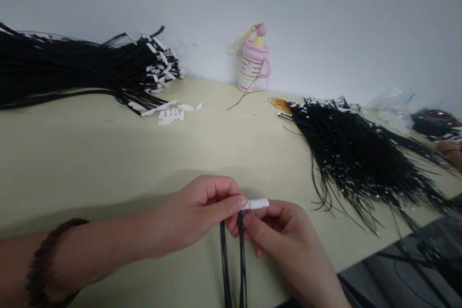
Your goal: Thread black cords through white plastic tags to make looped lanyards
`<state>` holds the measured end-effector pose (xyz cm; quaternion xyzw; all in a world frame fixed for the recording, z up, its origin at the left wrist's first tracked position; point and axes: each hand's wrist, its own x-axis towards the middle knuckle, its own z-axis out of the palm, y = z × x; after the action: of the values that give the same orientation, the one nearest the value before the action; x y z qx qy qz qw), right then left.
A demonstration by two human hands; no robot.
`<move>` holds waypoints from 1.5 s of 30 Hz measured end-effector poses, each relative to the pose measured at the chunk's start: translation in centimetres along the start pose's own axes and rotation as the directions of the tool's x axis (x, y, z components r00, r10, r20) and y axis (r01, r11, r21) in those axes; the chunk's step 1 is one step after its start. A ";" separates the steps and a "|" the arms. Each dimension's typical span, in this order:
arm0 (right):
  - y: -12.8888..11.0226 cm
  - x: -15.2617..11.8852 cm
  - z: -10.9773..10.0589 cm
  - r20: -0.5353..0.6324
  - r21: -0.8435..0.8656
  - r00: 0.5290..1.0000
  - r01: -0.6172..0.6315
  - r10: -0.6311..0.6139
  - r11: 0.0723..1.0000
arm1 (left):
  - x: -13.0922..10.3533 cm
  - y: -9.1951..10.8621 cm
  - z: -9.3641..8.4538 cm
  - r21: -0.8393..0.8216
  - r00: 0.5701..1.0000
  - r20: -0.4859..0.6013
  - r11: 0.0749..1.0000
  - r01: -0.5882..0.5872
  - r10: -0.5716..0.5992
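Both hands meet low in the middle of the head view. My left hand (212, 209) is closed, its thumb and forefinger pinching the left end of a small white label (257, 203). Close against it on the right, my right hand (279, 231) is closed too, fingers at the label's underside and the top of the black cables (242, 260). The cables hang down from between the fingers past the lower frame edge. Fingers hide where label and cable meet.
A thick bundle of black cables (72, 65) with white tags lies back left, beside loose white labels (171, 114). A pink-and-white cup (251, 67) stands by the wall. Another cable pile (353, 149) covers the right side, near a plastic bag (393, 106). Someone's hand (451, 151) shows far right.
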<state>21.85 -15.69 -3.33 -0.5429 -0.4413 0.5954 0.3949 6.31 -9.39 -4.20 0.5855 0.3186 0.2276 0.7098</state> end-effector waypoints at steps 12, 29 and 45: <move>0.2 0.1 0.5 0.010 -0.066 1.000 0.025 -0.024 0.997 | -0.2 -0.1 0.0 0.027 0.999 -0.024 0.999 0.041 -0.041; 0.0 0.2 0.3 0.061 0.039 0.994 0.085 -0.087 0.996 | 0.3 -0.1 -1.3 -0.268 0.984 0.117 0.950 0.162 -0.135; 0.2 0.0 0.5 -0.010 0.025 0.999 0.042 -0.042 0.999 | 0.3 0.0 -1.0 -0.135 0.992 0.092 0.986 0.095 -0.083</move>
<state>21.35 -15.76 -3.49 -0.5315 -0.4432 0.5899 0.4161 5.87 -8.50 -4.39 0.5290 0.2969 0.1921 0.7714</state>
